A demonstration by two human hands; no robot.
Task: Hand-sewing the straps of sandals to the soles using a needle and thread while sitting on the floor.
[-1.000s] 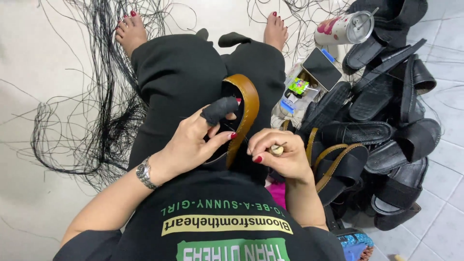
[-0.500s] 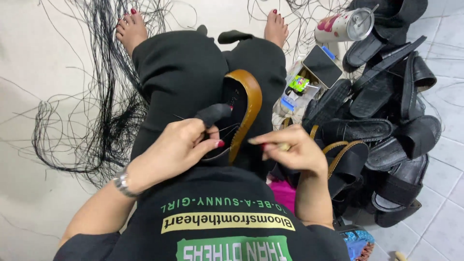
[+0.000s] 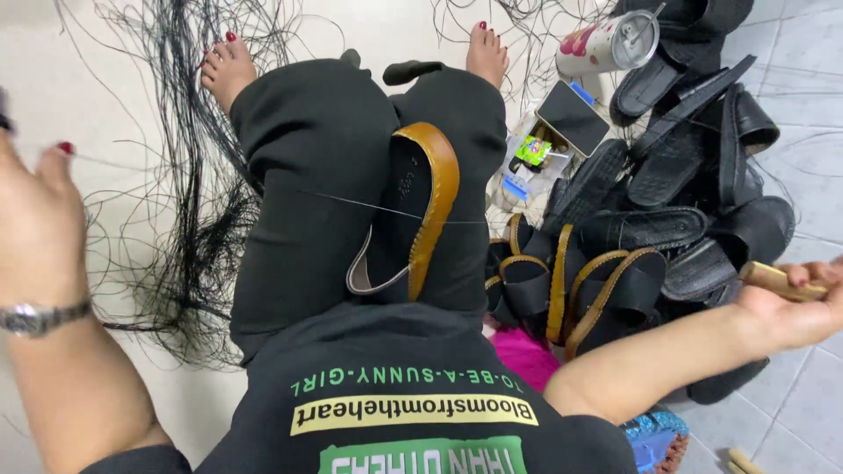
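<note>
A black shoe with a tan edge (image 3: 413,211) rests on its side between my knees, on my black trousers. A thin black thread (image 3: 369,206) runs taut across it from left to right. My left hand (image 3: 35,219) is drawn far out to the left, fingers pinching the thread's end; a metal watch sits on that wrist. My right hand (image 3: 790,303) is stretched out to the right, closed around a light wooden tool handle (image 3: 777,279), above the heap of shoes.
A heap of black and tan shoes and soles (image 3: 650,228) lies on the right. A tumbler with a straw (image 3: 606,44), a dark phone (image 3: 572,117) and small packets lie beyond it. Loose black threads (image 3: 184,193) sprawl over the floor at left.
Both hands left the shoe and pulled apart, the left far to the left, the right far to the right, drawing the thread tight across the shoe.
</note>
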